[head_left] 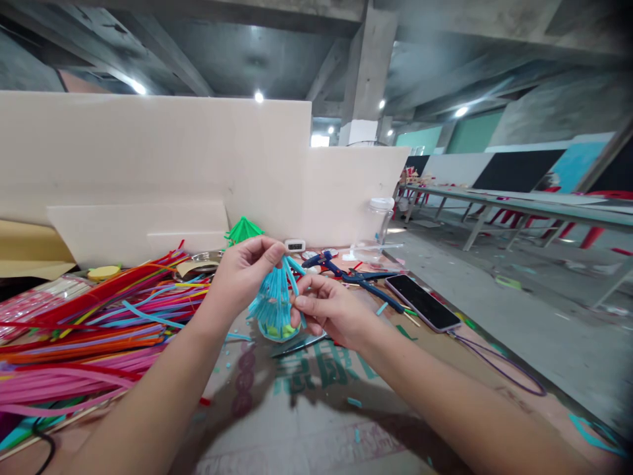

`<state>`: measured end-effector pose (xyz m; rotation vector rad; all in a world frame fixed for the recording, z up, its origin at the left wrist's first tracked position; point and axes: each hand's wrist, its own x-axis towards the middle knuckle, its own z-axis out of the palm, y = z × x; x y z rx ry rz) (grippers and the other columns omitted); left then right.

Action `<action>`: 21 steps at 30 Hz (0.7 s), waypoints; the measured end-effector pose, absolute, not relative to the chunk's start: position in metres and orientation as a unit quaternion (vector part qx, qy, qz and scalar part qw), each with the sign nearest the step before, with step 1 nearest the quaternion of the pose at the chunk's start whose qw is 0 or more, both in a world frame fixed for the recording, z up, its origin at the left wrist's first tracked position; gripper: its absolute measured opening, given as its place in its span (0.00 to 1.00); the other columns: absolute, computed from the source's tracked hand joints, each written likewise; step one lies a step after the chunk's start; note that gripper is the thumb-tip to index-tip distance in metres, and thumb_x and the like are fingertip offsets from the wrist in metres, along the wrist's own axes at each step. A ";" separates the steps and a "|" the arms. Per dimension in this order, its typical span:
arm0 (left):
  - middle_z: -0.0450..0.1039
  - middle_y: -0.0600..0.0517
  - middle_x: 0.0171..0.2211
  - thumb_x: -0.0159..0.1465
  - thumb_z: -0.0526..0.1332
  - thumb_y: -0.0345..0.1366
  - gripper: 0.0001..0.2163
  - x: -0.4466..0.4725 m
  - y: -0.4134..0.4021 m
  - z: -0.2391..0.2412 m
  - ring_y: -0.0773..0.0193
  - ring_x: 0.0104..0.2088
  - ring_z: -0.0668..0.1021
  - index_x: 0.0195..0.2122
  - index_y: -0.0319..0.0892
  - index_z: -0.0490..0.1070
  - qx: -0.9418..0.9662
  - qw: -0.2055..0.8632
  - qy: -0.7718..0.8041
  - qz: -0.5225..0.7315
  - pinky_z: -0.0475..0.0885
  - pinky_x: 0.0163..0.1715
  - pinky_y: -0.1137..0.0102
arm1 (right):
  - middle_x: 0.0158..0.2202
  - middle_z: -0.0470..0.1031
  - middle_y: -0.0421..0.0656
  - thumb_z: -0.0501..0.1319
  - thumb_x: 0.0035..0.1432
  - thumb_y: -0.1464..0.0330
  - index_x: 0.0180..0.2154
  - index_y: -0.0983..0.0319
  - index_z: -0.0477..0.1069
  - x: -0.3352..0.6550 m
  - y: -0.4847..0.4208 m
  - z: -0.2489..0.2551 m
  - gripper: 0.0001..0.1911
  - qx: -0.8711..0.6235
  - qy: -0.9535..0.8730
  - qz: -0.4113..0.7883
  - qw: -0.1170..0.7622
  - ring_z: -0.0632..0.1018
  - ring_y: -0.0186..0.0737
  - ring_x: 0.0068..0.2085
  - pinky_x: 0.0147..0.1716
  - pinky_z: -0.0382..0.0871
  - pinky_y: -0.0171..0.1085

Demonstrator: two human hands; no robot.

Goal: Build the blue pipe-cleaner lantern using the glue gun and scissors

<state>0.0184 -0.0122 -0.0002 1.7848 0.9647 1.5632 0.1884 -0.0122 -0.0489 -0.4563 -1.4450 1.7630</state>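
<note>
A light-blue cone made of pipe cleaners [273,300], shaped like a small umbrella or skirt, hangs above the cardboard. Yellow-green bits show at its lower rim. My left hand [250,267] pinches its top end between thumb and fingers. On its right side my right hand [326,307] is closed on a light-blue pipe cleaner [295,284] at the cone's edge; the fingertips partly cover it. Just below lies a pair of scissors [299,346], mostly hidden by the cone and hand. Behind my left hand stands a green pipe-cleaner umbrella [244,229].
Bundles of coloured pipe cleaners [99,343] cover the left side. A dark blue glue gun [324,260], pliers [370,280], a phone with a strap [422,302] and a clear jar [380,221] stand or lie to the right. A pale board [163,152] rises behind.
</note>
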 end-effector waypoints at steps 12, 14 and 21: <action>0.70 0.54 0.23 0.57 0.64 0.44 0.11 0.012 -0.008 0.000 0.70 0.22 0.69 0.29 0.40 0.73 0.646 0.310 0.360 0.597 0.63 0.21 0.75 | 0.23 0.79 0.41 0.68 0.50 0.64 0.30 0.63 0.62 0.190 -0.011 -0.051 0.15 -0.194 -0.579 0.727 0.315 0.67 0.26 0.14 0.13 0.55 0.26; 0.70 0.54 0.23 0.57 0.65 0.44 0.11 0.012 -0.008 0.000 0.70 0.22 0.69 0.29 0.40 0.73 0.644 0.309 0.365 0.598 0.63 0.21 0.75 | 0.22 0.78 0.40 0.68 0.51 0.64 0.30 0.62 0.62 0.189 -0.013 -0.052 0.15 -0.191 -0.581 0.720 0.327 0.67 0.26 0.14 0.13 0.55 0.25; 0.66 0.56 0.19 0.58 0.63 0.42 0.09 0.005 -0.007 0.004 0.72 0.18 0.66 0.28 0.42 0.72 0.620 0.286 0.369 0.630 0.62 0.19 0.75 | 0.24 0.78 0.40 0.67 0.51 0.60 0.33 0.63 0.64 0.193 -0.012 -0.051 0.16 -0.212 -0.635 0.715 0.204 0.73 0.29 0.17 0.17 0.64 0.28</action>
